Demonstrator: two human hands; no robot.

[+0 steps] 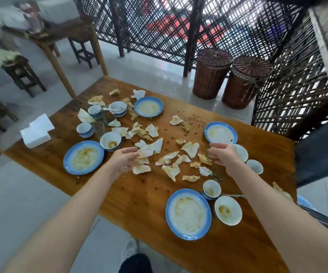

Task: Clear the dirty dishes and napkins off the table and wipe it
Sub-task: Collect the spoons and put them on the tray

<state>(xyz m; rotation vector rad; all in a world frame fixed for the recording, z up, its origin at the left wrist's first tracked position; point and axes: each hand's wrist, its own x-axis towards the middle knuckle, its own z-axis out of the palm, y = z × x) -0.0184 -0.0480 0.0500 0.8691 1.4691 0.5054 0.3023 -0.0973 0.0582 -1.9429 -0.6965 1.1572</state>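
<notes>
Four round white plates with blue rims, all smeared yellow-brown, lay on the brown wooden table (131, 203):
- The first plate (83, 157) lay just left of the left hand (124, 159).
- The second plate (148, 106) lay well beyond that hand.
- The third plate (220, 133) lay just beyond the right hand (225, 154).
- The fourth plate (188, 213) lay nearer the person than the right hand, between the two forearms.

Many crumpled, stained white paper napkins were strewn between and beyond both hands.

Left hand: the fingers were spread and relaxed, gripping nothing, with the tips touching a large flat napkin (149, 149).

Right hand: the fingers curved downward over a small stained napkin (204, 159). Whether they pinched it could not be told.

Bowls and cups:
- One soiled white bowl (110, 140) stood just beyond the left hand, beside the first plate.
- Two shallow white bowls sat just right of the right hand, the nearer bowl (242, 152) partly hidden by it and the farther bowl (255, 166) clear of it.
- One stained white bowl (228, 210) touched the fourth plate's right side.
- A small blue-and-white cup (211, 188) stood just beyond that bowl.
- A bowl holding a white spoon (117, 108) stood well beyond the left hand, among further cups.

One white tissue block (37, 131) overhung the table edge, well left of the left hand.

Two lidded brown wicker baskets stood on the floor far beyond the right hand, the left basket (211, 73) touching the right basket (246, 81).
</notes>
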